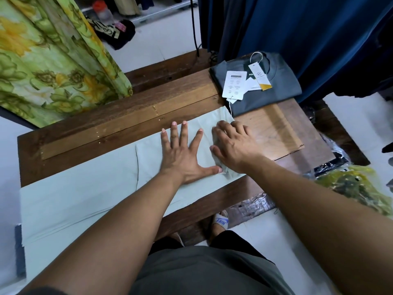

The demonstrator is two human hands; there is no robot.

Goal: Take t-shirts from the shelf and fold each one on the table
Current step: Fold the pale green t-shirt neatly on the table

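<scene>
On the wooden table (131, 116) before you lies a pale mint t-shirt (85, 188), smooth and folded into a long strip. Your left hand (182, 154) presses flat on it, fingers spread; your right hand (231, 143) curls over its bunched end. Just beyond rests a folded grey t-shirt (276, 90) with paper tags (234, 86).

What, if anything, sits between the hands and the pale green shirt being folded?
Nothing visible: the left hand presses flat on the pale green shirt, and the right hand grips its end. The folded grey shirt lies clear beyond.
</scene>
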